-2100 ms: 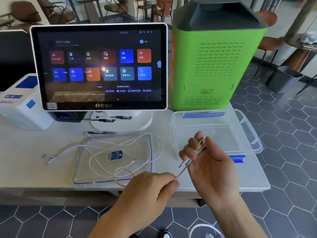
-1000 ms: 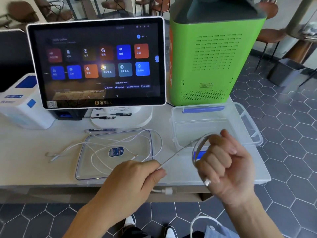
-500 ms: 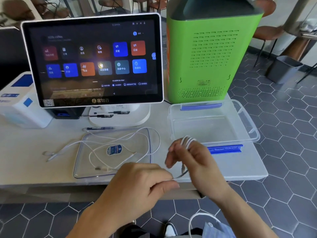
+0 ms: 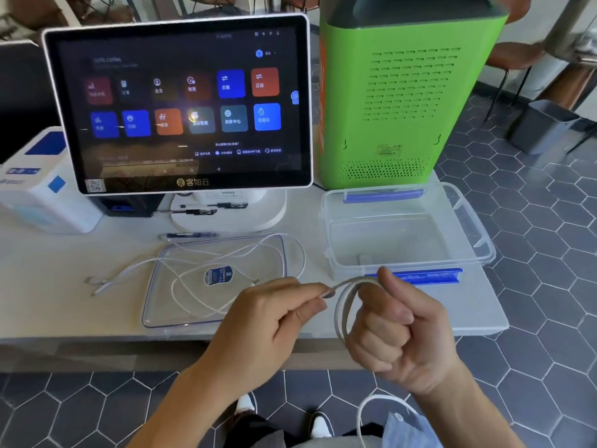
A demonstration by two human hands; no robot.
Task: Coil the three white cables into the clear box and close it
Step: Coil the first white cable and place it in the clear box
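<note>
A white table (image 4: 64, 305) carries a touchscreen terminal (image 4: 181, 105) on a rounded white stand (image 4: 232, 215), its dark screen lit with rows of coloured app tiles (blue, orange, red and grey). Just left of it stands a white device with blue patches (image 4: 42, 189), and at the stand's left a small black unit (image 4: 129, 205) sits under the screen. Pens lie on the stand's base (image 4: 200, 211), and another blue pen (image 4: 190, 235) lies on the table in front of it. To the right of the screen rises a tall green machine (image 4: 403, 101) with vent slots and a dark top. Beyond, on the hexagon-tiled floor (image 4: 533, 302), are a grey bin (image 4: 546, 127) and brown chairs (image 4: 517, 59).
</note>
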